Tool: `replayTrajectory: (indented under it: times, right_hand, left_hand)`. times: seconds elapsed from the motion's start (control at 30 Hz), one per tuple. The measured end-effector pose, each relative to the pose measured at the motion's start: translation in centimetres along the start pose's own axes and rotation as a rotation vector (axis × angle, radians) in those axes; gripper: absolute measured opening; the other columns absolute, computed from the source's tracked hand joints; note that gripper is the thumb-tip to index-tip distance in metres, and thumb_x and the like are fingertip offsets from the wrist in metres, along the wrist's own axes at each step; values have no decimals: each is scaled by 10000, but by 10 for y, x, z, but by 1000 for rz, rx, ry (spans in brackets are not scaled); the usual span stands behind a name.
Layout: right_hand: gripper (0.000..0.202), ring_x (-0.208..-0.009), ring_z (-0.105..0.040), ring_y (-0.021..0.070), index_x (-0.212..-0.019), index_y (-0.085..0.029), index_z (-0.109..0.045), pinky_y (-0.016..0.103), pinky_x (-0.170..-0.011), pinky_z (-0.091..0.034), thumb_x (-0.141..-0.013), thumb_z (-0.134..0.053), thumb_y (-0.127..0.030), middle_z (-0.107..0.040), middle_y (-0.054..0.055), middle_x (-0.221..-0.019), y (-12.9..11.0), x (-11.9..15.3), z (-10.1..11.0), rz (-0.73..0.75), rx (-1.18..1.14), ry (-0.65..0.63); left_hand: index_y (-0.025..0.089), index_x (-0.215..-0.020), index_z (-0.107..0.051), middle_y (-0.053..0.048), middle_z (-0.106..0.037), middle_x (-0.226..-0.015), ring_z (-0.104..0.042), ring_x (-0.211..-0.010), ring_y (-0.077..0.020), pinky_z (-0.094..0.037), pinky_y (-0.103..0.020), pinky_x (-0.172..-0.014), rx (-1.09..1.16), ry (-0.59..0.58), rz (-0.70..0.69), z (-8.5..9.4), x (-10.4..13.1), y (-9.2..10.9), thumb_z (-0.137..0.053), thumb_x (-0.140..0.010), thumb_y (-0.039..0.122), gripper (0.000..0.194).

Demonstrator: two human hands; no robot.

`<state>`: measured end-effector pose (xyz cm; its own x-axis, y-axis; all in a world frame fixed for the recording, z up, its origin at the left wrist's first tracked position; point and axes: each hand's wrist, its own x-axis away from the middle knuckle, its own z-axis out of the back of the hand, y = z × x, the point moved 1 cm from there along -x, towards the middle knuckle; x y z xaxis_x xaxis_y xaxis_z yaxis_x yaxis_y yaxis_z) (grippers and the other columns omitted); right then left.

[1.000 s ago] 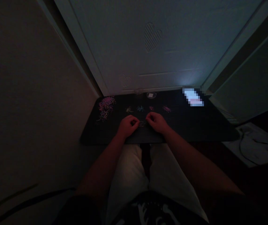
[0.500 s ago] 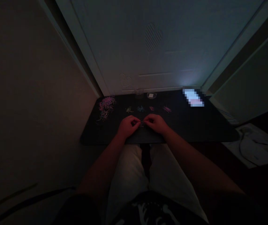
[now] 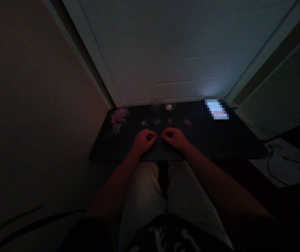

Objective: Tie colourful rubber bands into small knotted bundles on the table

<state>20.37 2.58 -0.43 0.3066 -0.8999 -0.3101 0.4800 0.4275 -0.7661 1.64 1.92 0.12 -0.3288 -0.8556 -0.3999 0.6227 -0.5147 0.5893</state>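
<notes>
- Tangled heap of mostly pink and purple strands point(image 3: 118, 120) on the far left of the dark bench point(image 3: 223, 140).
- Left hand point(image 3: 141, 141): the grip is pressed together at thumb and forefinger, apparently pinching one end of a thin strand.
- Pale cluster point(image 3: 145, 123), then blue cluster point(image 3: 157, 121), beyond the hands; a clear container point(image 3: 155, 104) stands behind.
- Thin strand point(image 3: 159, 136), bridging the fingertips near the bench's front edge; probably very light, soft and easily bent, best taken by its ends. Its material is unclear.
- Small red cluster point(image 3: 169, 121), with a round dish point(image 3: 169, 106) behind.
- Right hand point(image 3: 176, 139): the grip appears to pinch the other end.
- Pink cluster point(image 3: 187, 122), then a glowing, pixelated screen point(image 3: 217, 109).
</notes>
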Motion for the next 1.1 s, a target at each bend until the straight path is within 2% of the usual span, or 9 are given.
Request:
replayTrajectory:
  times: [0.5,0.9,1.1]
  right_hand:
    - [76,-595,-465,105,-709,-160,-606,223,-561,-346,-727,-542,-196,-546,-7,-641,-1,-1,1,24,23,-34]
    - [79,-575,-466,101,-730,-162,-599,217,-544,-348,-723,-523,-181,-551,-12,-627,-2,1,0,-6,-9,6]
    - [121,-565,-457,99,-797,-166,-638,217,-532,-348,-715,-582,-236,-529,-20,-613,0,2,0,-10,-50,5]
  left_hand:
    - [173,-792,-623,-20,-630,-786,-562,-720,-126,-452,-263,-676,31,-83,-8,0,0,2,-547,-799,242,103]
    - [174,-819,-627,-25,-626,-786,-568,-722,-131,-456,-265,-664,26,-34,40,0,0,0,-539,-811,277,135]
    - [173,-815,-634,-27,-634,-785,-569,-718,-129,-457,-259,-654,35,-48,26,1,0,2,-554,-800,267,124]
